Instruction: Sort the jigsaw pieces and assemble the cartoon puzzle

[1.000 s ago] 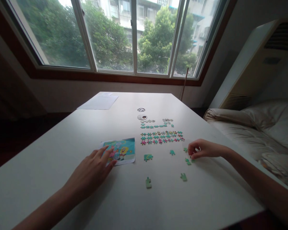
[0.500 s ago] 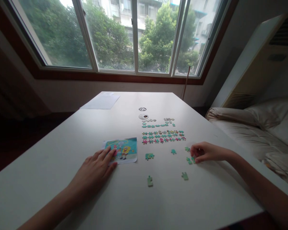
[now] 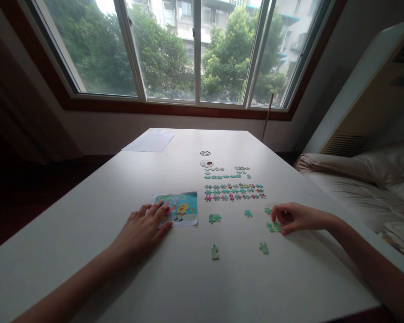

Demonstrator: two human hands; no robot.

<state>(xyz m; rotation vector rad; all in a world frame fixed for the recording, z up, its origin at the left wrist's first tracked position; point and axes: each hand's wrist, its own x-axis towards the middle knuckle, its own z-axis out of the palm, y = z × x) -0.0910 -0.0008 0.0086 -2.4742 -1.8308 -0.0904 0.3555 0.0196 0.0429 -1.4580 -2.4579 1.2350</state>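
Note:
My left hand (image 3: 144,226) lies flat with its fingers spread over the left part of a small cartoon picture sheet (image 3: 190,211). At the right, my right hand (image 3: 296,217) has its thumb and fingers curled around a green puzzle piece (image 3: 277,227), partly hidden by the fingertips. That piece touches another green piece (image 3: 270,226) on the table. Just above lies a loose green piece (image 3: 267,211). Between the hands are a small joined clump of pieces (image 3: 214,218), a teal piece (image 3: 248,214) and two pale green pieces, one left (image 3: 215,252) and one right (image 3: 264,248).
Several rows of puzzle pieces (image 3: 234,192) lie farther back on the white table (image 3: 175,278). Behind them are two round flat items (image 3: 206,163). White paper (image 3: 150,142) rests at the far left corner. A padded sofa (image 3: 350,179) stands to the right.
The view has shifted slightly, so the table items sit farther right. By my right hand, the green pieces that showed a gap now sit against each other. My left hand stays on the picture.

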